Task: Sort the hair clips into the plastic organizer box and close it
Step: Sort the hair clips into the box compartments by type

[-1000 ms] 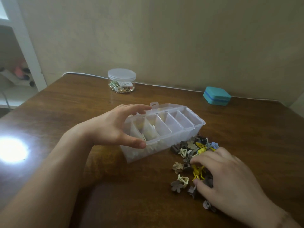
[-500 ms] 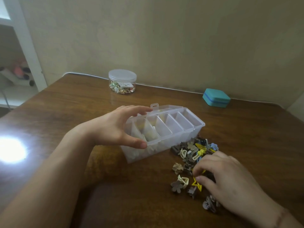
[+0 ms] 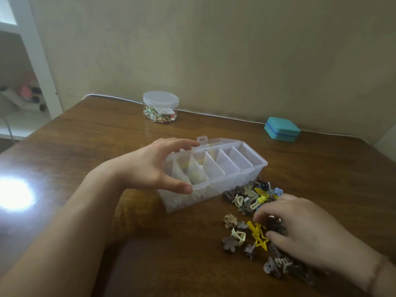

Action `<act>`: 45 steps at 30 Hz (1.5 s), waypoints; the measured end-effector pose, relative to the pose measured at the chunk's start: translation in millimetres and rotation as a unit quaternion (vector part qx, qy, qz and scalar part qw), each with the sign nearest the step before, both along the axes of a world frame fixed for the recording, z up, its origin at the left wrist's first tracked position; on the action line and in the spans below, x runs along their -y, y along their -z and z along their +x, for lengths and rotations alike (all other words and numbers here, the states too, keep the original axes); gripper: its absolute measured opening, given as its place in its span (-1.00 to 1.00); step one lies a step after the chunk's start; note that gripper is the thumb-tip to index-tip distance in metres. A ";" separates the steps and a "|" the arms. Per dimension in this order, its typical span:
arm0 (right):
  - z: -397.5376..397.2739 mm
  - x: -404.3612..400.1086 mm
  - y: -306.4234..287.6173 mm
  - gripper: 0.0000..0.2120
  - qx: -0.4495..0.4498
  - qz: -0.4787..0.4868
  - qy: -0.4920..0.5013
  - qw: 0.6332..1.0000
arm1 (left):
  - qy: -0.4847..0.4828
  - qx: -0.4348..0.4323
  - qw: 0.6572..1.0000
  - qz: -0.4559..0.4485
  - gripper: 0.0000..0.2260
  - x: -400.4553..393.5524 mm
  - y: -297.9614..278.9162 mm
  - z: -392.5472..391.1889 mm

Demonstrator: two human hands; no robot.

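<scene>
A clear plastic organizer box [image 3: 233, 168] with several compartments stands lid-open in the middle of the wooden table [image 3: 85, 146]; pale clips lie in its left compartments. My left hand [image 3: 147, 168] grips the box's left end, thumb on the near wall and fingers over the far rim. A pile of small hair clips [image 3: 250, 196] in brown, grey, cream, blue and yellow lies right of the box. My right hand [image 3: 300, 230] rests on the pile, fingertips curled at a yellow star clip [image 3: 260, 239]; whether it is gripped I cannot tell.
A clear round jar [image 3: 160, 107] with a lid and shiny trinkets stands at the table's back. A teal case [image 3: 281, 130] sits at the back right by the wall. A white shelf unit [image 3: 27, 61] stands to the left. Glare marks the table's left.
My right hand has drawn back toward me over the pile, dragging the yellow star clip nearer. My left hand and the box have stayed put.
</scene>
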State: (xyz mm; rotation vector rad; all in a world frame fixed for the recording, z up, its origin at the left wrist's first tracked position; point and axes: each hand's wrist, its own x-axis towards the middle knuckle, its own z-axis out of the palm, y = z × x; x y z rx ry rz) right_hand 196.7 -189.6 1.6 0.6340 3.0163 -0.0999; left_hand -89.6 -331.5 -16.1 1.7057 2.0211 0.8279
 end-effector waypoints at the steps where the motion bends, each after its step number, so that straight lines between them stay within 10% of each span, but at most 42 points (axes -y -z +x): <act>1: -3.1 0.8 0.3 -0.74 0.011 0.019 -0.009 1.000 | 0.000 -0.001 1.000 -0.001 -0.14 0.1 -0.1 -0.1; 10: -12.6 -1.3 -3.3 -0.83 -0.006 0.066 -0.038 0.997 | -0.003 0.002 1.000 -0.004 -0.14 0.8 -0.2 0.2; 19: -83.6 1.7 -41.9 -0.83 -0.264 -0.163 0.004 0.951 | -0.001 -0.007 1.000 0.000 -0.14 1.5 -1.3 1.1; 29: -88.3 -3.5 -38.0 -0.88 -0.214 -0.084 -0.021 0.973 | -0.003 -0.012 1.000 0.007 -0.14 1.6 -1.1 1.5; 36: -10.8 9.0 -14.5 -0.78 0.036 -0.008 -0.023 0.999 | -0.006 -0.003 1.000 0.005 -0.14 1.7 -0.9 2.0; 45: -17.6 22.3 10.0 -0.84 -0.046 -0.004 0.055 0.997 | -0.007 -0.005 1.000 -0.002 -0.12 2.1 -2.3 2.9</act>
